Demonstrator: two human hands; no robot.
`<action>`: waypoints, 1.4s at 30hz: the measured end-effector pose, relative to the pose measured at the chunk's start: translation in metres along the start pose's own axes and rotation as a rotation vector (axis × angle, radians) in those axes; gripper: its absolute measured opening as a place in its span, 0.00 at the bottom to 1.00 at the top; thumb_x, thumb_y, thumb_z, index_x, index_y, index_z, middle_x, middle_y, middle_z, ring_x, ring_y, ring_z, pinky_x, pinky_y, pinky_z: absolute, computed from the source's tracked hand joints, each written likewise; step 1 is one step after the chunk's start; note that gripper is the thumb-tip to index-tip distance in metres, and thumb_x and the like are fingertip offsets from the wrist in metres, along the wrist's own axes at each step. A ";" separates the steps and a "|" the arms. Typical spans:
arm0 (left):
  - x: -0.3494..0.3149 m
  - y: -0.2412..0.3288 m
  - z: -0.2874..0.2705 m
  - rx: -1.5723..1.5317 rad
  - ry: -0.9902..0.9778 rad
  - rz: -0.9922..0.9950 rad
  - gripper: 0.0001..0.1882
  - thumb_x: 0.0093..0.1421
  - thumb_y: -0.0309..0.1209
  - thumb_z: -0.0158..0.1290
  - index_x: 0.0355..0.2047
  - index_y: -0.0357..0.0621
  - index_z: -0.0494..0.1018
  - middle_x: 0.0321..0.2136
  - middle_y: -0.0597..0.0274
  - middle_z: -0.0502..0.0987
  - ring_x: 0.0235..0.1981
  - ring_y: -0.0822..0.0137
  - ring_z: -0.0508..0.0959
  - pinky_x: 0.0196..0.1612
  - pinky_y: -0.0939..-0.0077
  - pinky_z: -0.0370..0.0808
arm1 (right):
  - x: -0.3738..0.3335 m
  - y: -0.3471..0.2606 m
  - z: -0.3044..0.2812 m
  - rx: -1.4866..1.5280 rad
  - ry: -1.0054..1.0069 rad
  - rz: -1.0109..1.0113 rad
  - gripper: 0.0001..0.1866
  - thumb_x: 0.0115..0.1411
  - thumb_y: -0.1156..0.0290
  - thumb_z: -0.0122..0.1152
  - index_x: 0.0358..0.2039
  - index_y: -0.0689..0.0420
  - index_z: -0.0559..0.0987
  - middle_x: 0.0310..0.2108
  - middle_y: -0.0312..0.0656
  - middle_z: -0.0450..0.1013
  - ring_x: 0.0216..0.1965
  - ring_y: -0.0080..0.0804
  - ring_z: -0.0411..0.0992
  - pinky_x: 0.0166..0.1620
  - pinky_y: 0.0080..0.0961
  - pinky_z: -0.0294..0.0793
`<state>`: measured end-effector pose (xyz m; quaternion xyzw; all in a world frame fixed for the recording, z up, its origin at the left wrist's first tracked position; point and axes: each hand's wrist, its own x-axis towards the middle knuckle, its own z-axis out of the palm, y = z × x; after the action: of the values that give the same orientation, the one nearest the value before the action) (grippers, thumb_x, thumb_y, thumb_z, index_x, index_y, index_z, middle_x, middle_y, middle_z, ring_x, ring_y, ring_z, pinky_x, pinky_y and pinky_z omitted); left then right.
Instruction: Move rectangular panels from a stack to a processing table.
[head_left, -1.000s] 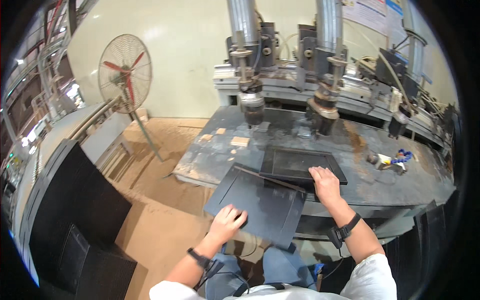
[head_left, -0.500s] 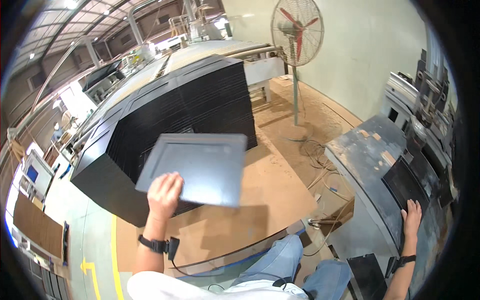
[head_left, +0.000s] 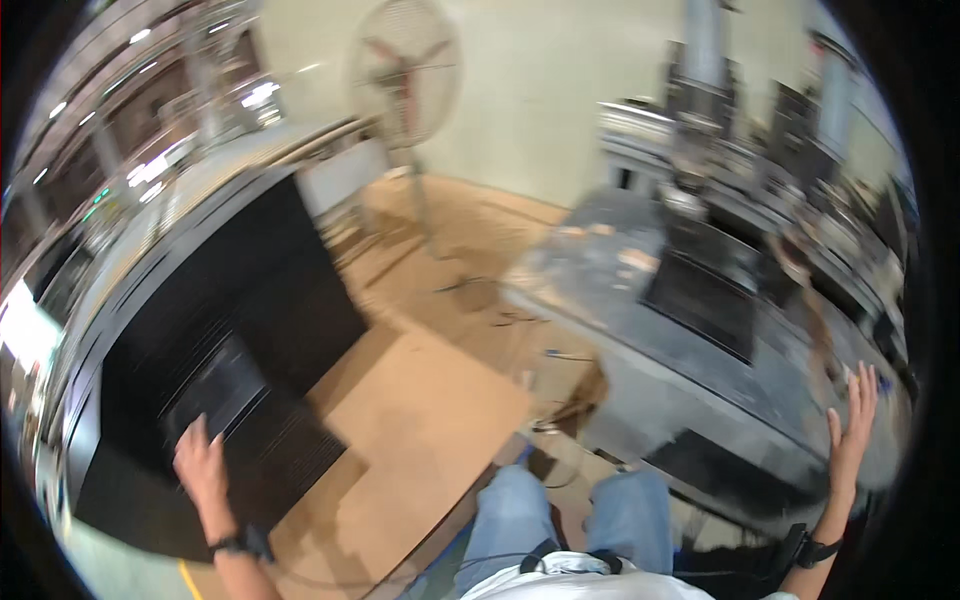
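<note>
My left hand (head_left: 203, 465) is by the stack of black panels (head_left: 270, 270) on the left, its fingers apart and slightly blurred. Just beyond its fingertips, a dark glossy panel (head_left: 222, 388) rests on a lower part of the stack. Over on the right, my right hand (head_left: 850, 430) is raised beside the machine's grey table, fingers spread with nothing in them. Farther in on that table lies a black rectangular panel (head_left: 702, 302), apart from my right hand.
A tan board (head_left: 430, 390) lies under the stack and in front of me. The grey machine table (head_left: 600, 290) carries small wood scraps (head_left: 636, 262), with machine heads (head_left: 692, 150) behind it. A caged fan (head_left: 405, 75) stands near the wall. Cables trail over the floor.
The view has swung right. The panel that my left hand held up is now down on the stack, and that hand has let go. My right hand has come off the black panel on the machine table.
</note>
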<state>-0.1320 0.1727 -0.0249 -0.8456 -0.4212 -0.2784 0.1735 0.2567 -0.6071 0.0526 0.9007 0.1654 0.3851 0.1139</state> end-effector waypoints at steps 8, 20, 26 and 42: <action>-0.010 0.231 0.053 -0.587 0.265 0.498 0.23 0.69 0.43 0.34 0.40 0.38 0.72 0.33 0.50 0.73 0.38 0.50 0.72 0.41 0.54 0.68 | -0.262 0.087 -0.204 -0.661 -0.469 0.930 0.46 0.34 0.76 0.74 0.57 0.61 0.65 0.59 0.52 0.61 0.58 0.50 0.60 0.59 0.36 0.63; -0.045 0.727 0.012 -0.837 -0.351 1.042 0.42 0.58 0.63 0.43 0.63 0.45 0.59 0.63 0.56 0.59 0.66 0.52 0.53 0.66 0.41 0.42 | -0.060 -0.025 -0.118 -0.067 0.021 0.262 0.23 0.38 0.88 0.53 0.38 0.61 0.78 0.36 0.47 0.73 0.40 0.47 0.73 0.44 0.35 0.73; -0.059 0.657 -0.004 -0.963 -0.196 1.152 0.33 0.55 0.54 0.53 0.54 0.44 0.68 0.55 0.53 0.66 0.59 0.52 0.62 0.63 0.43 0.52 | 0.026 -0.055 0.036 0.401 -0.089 0.043 0.22 0.42 0.83 0.54 0.41 0.55 0.78 0.41 0.43 0.77 0.43 0.42 0.75 0.48 0.35 0.75; -0.029 0.170 -0.081 -0.144 0.306 0.697 0.11 0.47 0.26 0.57 0.33 0.47 0.78 0.34 0.62 0.79 0.36 0.62 0.78 0.36 0.67 0.75 | 0.091 -0.125 0.233 0.522 -0.327 -0.033 0.25 0.52 0.69 0.62 0.52 0.60 0.73 0.55 0.44 0.69 0.59 0.47 0.62 0.61 0.39 0.59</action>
<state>-0.0355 0.0126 0.0112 -0.8968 -0.0573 -0.3545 0.2586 0.4602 -0.4753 -0.0868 0.9468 0.2527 0.1774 -0.0902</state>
